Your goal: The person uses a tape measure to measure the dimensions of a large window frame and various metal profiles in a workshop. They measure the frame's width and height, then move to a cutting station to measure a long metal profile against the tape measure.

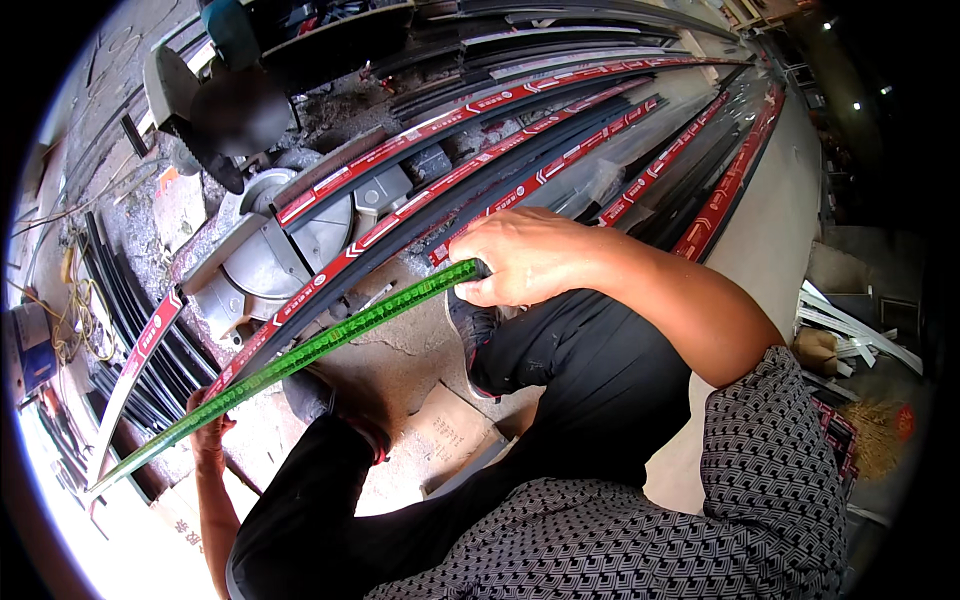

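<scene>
A green tape measure blade (330, 338) stretches slantwise from my right hand (520, 257) down to the far left, its free end running past my left hand. My right hand is closed around the tape's case, which it mostly hides. Beneath the blade, my left hand (209, 432) grips the near end of a long dark profile with a red film strip (330, 275); some of its fingers are hidden behind the blade. This profile runs away to the upper right, across the edge of a cutting saw's round metal base (290, 255).
More red-filmed profiles (560, 165) lie side by side toward the far right. The saw's dark blade housing (235, 105) rises at the upper left. Black strips (115, 290) lie at the left. A cardboard piece (445, 435) is on the floor between my legs; white offcuts (865, 330) lie right.
</scene>
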### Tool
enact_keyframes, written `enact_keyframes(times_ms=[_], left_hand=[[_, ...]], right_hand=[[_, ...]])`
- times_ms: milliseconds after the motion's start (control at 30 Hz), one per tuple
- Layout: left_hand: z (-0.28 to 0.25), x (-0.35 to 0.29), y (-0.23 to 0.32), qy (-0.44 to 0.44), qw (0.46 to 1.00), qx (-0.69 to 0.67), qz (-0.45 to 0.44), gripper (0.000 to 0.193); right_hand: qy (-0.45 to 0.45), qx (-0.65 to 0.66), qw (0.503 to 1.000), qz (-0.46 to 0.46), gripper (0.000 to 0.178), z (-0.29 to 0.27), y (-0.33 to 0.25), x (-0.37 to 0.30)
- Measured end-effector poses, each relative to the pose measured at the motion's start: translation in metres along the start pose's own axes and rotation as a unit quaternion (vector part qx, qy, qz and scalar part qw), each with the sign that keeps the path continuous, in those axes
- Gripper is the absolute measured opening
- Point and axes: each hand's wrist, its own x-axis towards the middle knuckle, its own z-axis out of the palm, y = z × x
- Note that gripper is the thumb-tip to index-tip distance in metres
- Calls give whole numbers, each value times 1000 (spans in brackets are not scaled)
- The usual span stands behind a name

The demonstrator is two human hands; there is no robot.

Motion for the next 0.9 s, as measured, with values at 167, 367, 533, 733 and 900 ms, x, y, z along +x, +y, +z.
enact_keyframes(times_ms=[167,367,533,733,900], left_hand=[[26,-9,-9,44,998,-40,-32,48],[39,-19,3,44,993,0,-114,47],[44,-22,-6,60,978,-3,-199,51],[24,-23,-31,-22,983,-29,-182,44],[36,-16,-32,-29,978,27,-203,55]], right_hand=[[-8,-18,1000,13,34,-4,-2,-2],[-10,-22,1000,8,37,-5,2,-6],[-1,-32,999,-7,38,-7,0,-8],[22,-11,999,-24,37,-3,1,-1],[27,-35,999,-13,37,-1,-2,-7]])
